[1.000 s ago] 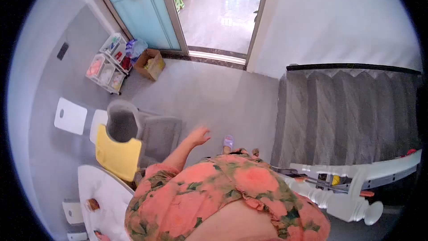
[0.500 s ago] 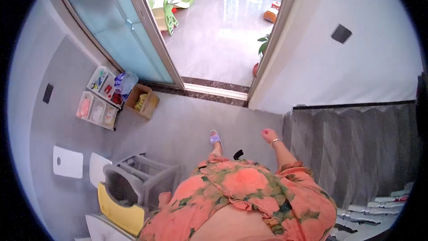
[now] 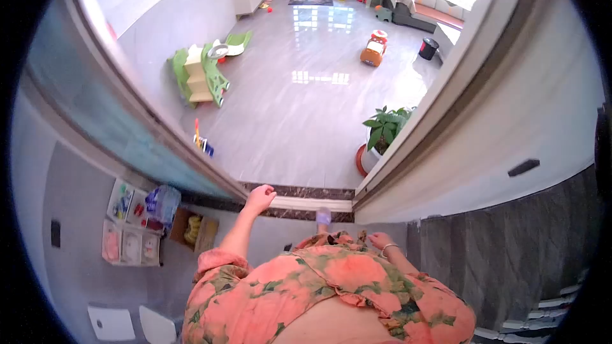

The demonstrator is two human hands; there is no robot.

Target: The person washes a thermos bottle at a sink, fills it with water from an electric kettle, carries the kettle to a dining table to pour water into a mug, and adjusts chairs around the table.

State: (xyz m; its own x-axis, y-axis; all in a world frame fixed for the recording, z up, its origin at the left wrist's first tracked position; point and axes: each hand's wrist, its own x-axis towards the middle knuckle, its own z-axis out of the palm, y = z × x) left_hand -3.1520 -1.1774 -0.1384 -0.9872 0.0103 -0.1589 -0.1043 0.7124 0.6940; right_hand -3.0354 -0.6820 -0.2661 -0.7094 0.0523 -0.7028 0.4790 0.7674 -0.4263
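Note:
My left hand (image 3: 260, 197) swings forward with its fingers curled in and holds nothing. Below it in the view runs the white door track (image 3: 296, 204) of the sliding doorway, with dark marble strips along it. Lower and to the right, beside the floral shirt (image 3: 331, 264), hangs my right hand (image 3: 381, 241), wearing a bracelet. Its fingers look loosely closed, with nothing seen in them. One foot in a purple slipper (image 3: 324, 216) is at the doorway's inner edge.
Beyond the doorway are a potted plant (image 3: 382, 130), a toy car (image 3: 373, 50) and a green slide (image 3: 196, 73). A cardboard box (image 3: 196, 232) and white bins (image 3: 131, 245) stand at left. Dark stairs (image 3: 503, 267) lie at right.
The view has moved forward to the doorway, showing more of the room beyond. My left hand has come up into view; my right hand has swung back toward my body.

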